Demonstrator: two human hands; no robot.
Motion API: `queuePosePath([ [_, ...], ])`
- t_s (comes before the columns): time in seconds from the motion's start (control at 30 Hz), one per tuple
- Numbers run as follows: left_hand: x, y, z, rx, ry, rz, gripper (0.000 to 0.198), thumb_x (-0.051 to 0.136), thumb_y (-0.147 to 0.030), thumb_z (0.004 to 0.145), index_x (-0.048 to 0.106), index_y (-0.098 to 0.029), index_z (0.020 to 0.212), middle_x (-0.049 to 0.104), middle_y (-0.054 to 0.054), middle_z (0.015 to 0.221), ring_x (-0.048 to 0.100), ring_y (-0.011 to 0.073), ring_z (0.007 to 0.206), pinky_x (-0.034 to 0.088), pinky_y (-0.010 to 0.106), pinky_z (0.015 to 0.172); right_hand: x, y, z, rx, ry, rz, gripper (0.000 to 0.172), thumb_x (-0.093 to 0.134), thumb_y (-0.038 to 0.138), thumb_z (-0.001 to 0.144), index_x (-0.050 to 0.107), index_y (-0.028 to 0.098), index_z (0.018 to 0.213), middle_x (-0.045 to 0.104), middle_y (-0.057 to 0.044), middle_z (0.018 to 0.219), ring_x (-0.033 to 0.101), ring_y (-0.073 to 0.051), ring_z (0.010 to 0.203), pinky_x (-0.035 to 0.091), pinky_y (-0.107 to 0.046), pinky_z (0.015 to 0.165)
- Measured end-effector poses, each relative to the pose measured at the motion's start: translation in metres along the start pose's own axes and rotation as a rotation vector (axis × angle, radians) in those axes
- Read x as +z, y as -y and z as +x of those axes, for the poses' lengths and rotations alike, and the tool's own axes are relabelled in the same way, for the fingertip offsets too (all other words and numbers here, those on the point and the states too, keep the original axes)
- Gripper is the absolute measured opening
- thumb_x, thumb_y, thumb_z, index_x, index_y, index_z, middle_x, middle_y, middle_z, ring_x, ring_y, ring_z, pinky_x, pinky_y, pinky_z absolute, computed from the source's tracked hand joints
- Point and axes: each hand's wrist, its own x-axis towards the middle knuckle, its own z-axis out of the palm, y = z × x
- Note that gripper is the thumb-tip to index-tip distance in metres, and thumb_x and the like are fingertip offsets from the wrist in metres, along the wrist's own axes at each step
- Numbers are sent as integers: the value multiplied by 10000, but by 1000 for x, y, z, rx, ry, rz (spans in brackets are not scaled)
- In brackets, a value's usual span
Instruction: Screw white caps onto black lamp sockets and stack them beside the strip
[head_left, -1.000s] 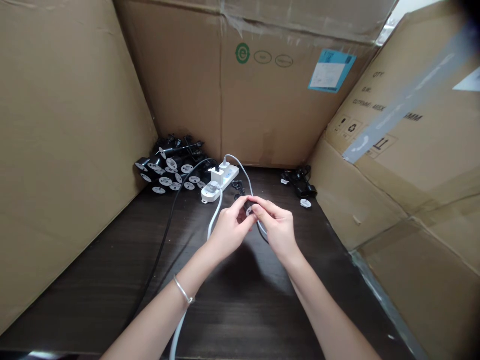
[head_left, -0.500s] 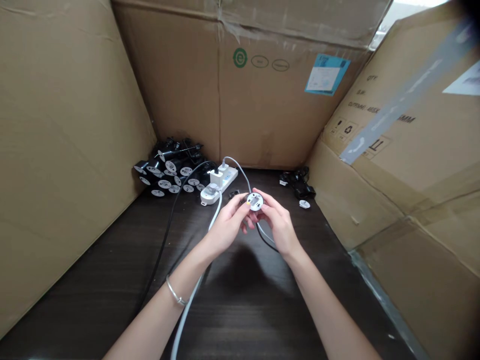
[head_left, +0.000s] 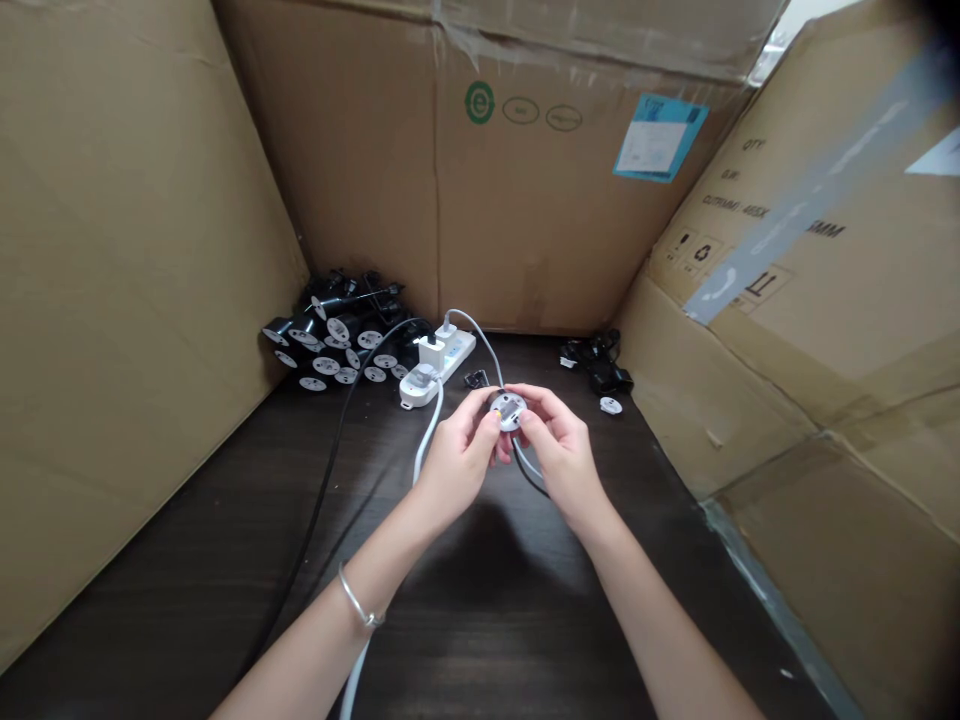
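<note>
Between both hands is a black round device with a white disc face (head_left: 509,411) turned up toward me; the face has dark slots and small holes. My left hand (head_left: 466,440) grips its left edge, fingers curled round it and thumb on the face beside a small yellow spot. On the opposite edge, my right hand (head_left: 557,440) is closed in the same way, its thumb pressed on the face. The fingers hide most of the device's body. A grey cable (head_left: 529,462) and a black cable (head_left: 531,482) pass beneath the hands.
Left of centre lies a heap of black cylinders with white disc ends (head_left: 326,366). Beside it is a white power strip (head_left: 452,350) with plugs and cables. Black parts (head_left: 609,374) and a loose white disc (head_left: 610,406) lie at right. Cardboard walls (head_left: 525,230) enclose the dark table (head_left: 480,640).
Both hands and the device sit slightly lower in the picture, and the disc face looks tilted a little differently. The right thumb now reaches farther onto the face.
</note>
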Motion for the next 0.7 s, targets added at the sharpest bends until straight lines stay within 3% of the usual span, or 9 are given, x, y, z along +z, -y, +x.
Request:
queuePosePath([
  [0.17,2,0,-3,11,-34,-26,303,396,-340,881,500,-142,1086,510,-11,633,504,96,521,405,214,488,4,-2,-2,18,34,117,212,497,294,815,535,176,987,553,13,678,514,-89,483,465,-238,465],
  [0.33,3,1,-2,0,-20,-93,310,412,-344,871,487,-137,1090,512,-12,644,507,92,521,417,213,488,6,-6,-3,12,6,90,243,490,332,824,522,181,1012,559,6,709,488,-80,454,437,-232,427],
  [0.4,3,0,-1,-23,10,-143,325,417,-354,865,478,-138,1100,521,-7,654,520,99,543,435,221,510,4,-6,-3,-22,-19,14,270,470,347,841,533,186,1049,581,-9,767,484,-76,472,434,-231,447],
  [0.57,3,-3,-2,-109,70,-157,420,447,-313,842,354,-191,1233,582,41,861,584,126,650,478,240,541,-5,-1,-4,-291,-106,-407,298,407,280,882,601,217,1099,590,-36,927,549,-131,798,454,-269,718],
  [0.7,1,-9,-2,-74,86,-137,381,506,-260,799,420,-179,1161,570,49,909,587,130,683,485,223,510,-7,0,-4,-346,-106,-479,304,395,259,891,596,210,1114,581,-34,893,532,-128,769,435,-263,694],
])
